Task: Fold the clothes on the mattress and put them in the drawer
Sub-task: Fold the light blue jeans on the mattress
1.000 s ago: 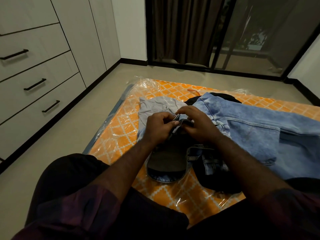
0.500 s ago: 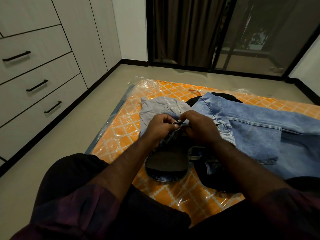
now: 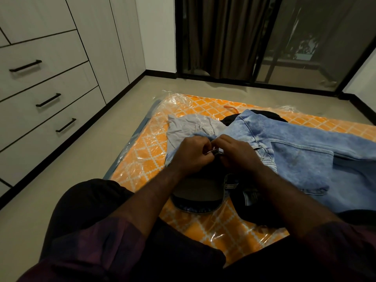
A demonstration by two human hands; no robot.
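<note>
An orange patterned mattress (image 3: 142, 159) in clear plastic lies on the floor. On it are light blue jeans (image 3: 295, 151), a grey garment (image 3: 183, 127) and a black garment (image 3: 264, 113) partly hidden under the jeans. My left hand (image 3: 191, 155) and my right hand (image 3: 238, 153) meet at the open waistband of the jeans (image 3: 199, 204). Both pinch the fly, where a small metal fastener glints between my fingertips. Closed drawers (image 3: 40, 102) with black handles line the wall at left.
Beige floor runs between the mattress and the drawer unit. A dark curtain (image 3: 223, 37) and a glass sliding door (image 3: 315, 47) stand beyond the mattress. My dark-clothed knees (image 3: 91, 210) fill the foreground at the mattress's near edge.
My hands have drawn closer together over the jeans' fly. The view has tilted slightly, so the drawers sit a little further right.
</note>
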